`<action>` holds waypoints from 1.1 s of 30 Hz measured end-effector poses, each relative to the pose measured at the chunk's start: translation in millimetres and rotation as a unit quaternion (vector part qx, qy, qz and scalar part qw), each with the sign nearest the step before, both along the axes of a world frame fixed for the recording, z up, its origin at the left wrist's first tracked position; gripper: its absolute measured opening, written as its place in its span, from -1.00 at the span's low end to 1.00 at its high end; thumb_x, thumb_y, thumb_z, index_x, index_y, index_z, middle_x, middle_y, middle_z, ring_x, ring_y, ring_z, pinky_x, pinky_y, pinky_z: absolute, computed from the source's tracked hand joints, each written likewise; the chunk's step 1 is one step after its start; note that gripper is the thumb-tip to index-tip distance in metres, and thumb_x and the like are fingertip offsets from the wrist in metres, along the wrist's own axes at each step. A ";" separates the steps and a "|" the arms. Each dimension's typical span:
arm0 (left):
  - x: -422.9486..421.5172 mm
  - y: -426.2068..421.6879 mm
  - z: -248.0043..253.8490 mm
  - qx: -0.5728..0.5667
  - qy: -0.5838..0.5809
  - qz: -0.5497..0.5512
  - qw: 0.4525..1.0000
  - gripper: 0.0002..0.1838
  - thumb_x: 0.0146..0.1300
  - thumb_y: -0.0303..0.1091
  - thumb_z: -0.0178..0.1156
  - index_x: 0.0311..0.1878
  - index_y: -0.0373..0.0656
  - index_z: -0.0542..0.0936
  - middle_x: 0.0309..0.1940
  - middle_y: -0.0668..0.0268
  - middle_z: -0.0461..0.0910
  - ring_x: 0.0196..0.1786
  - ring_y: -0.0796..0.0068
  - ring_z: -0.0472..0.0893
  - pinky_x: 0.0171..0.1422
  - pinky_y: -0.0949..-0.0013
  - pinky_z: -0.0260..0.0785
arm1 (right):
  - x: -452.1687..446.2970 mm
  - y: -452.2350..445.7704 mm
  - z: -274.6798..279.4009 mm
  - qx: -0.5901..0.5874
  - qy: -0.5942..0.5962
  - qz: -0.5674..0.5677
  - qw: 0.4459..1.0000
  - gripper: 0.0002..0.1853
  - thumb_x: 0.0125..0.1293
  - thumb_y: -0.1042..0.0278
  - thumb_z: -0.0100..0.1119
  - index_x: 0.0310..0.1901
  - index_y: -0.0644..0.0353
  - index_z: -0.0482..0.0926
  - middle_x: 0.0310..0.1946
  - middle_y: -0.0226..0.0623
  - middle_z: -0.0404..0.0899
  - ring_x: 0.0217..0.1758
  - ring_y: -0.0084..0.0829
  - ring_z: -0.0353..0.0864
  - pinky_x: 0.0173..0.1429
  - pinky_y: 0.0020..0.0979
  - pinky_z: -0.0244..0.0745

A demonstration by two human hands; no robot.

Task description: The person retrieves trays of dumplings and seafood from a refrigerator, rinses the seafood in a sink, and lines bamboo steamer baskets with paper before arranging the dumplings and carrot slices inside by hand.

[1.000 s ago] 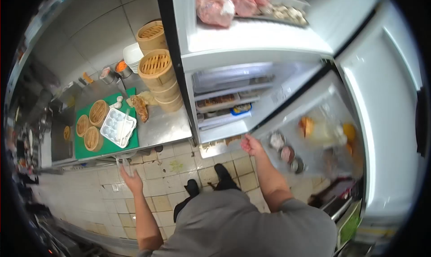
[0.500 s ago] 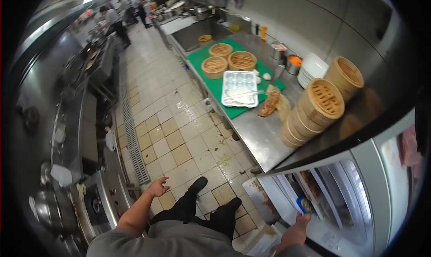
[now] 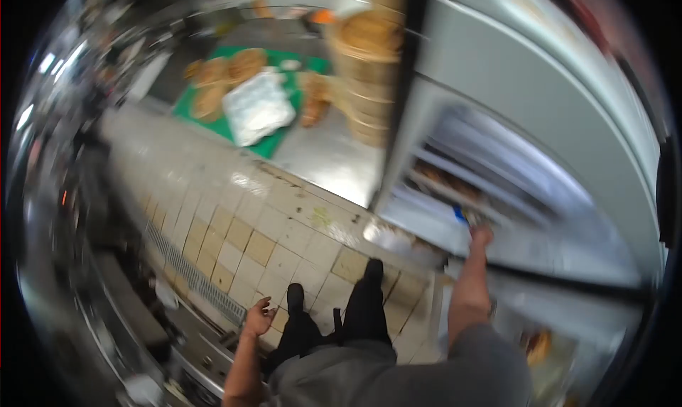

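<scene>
My right arm reaches into the open refrigerator (image 3: 590, 247), with my right hand (image 3: 482, 234) low inside it. Just beyond its fingers is a small blue item (image 3: 460, 214), too blurred to name. Whether the fingers touch or grip it does not show, as motion smears them. Brown contents (image 3: 447, 182) sit deeper inside, behind pale dividers. Over the tiled floor, beside my left leg, hangs my left hand (image 3: 261, 317), holding nothing, with its fingers loosely apart.
A steel counter (image 3: 330, 162) carries a green cutting board (image 3: 266, 148) with bamboo steamers (image 3: 246, 64) and a white tray (image 3: 259, 109). Stacked steamers (image 3: 366, 87) stand at the counter's end, against the refrigerator. A drain grate (image 3: 195, 272) runs along the floor at left.
The view has swung right and closer to the refrigerator. My right hand has reached farther in, toward the blue item. My left hand still hangs at my side.
</scene>
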State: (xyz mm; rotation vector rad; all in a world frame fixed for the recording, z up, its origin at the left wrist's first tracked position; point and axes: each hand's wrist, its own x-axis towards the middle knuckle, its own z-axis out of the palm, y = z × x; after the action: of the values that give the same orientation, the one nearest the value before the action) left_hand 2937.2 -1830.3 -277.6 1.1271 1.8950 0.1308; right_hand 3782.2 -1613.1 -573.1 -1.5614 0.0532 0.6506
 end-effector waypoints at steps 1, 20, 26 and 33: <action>14.4 16.2 -1.0 -0.021 -0.007 -0.055 0.998 -0.33 0.41 -0.23 0.40 0.53 -0.14 0.43 0.29 -0.11 0.64 0.20 0.04 0.75 0.28 0.14 0.61 | -30.6 -15.0 33.4 -0.094 -0.034 -0.009 0.995 -0.76 0.38 0.37 0.28 -0.01 0.30 0.60 -0.19 -0.12 0.70 -0.32 -0.19 0.73 -0.29 -0.19 0.77; 138.3 61.3 92.7 -0.119 -0.644 0.033 0.755 -0.47 0.50 -0.49 0.21 0.46 -0.04 0.33 0.31 0.28 0.56 0.25 0.36 0.67 0.27 0.20 0.69 | -506.7 -230.4 451.9 -0.117 -0.277 0.344 0.890 -0.83 0.44 0.40 0.32 -0.13 0.28 0.53 -0.32 -0.23 0.61 -0.42 -0.41 0.64 -0.25 -0.38 0.68; 95.4 61.0 88.1 -0.092 -0.571 -0.054 0.814 -0.44 0.38 -0.59 0.16 0.42 -0.06 0.36 0.12 0.38 0.60 0.05 0.57 0.65 0.06 0.39 0.65 | -577.2 -172.4 463.6 -0.082 -0.498 0.444 0.741 -0.54 0.25 0.22 0.52 0.10 0.25 0.63 -0.01 -0.06 0.65 -0.01 -0.05 0.72 0.06 -0.12 0.63; 109.7 67.3 113.6 -0.079 -0.558 -0.001 0.826 -0.45 0.36 -0.61 0.16 0.39 -0.06 0.36 0.07 0.41 0.59 0.05 0.64 0.61 0.07 0.40 0.62 | -550.6 -154.6 459.4 -0.106 -0.364 0.533 0.756 -0.58 0.21 0.25 0.51 0.03 0.25 0.62 0.06 -0.03 0.63 0.06 0.05 0.67 0.11 -0.04 0.59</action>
State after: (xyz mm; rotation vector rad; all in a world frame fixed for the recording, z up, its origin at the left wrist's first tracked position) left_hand 3046.9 -1763.0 -164.1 0.6613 0.8181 0.5020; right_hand 3231.6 -1767.6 -113.7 -1.9010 -1.5030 0.8498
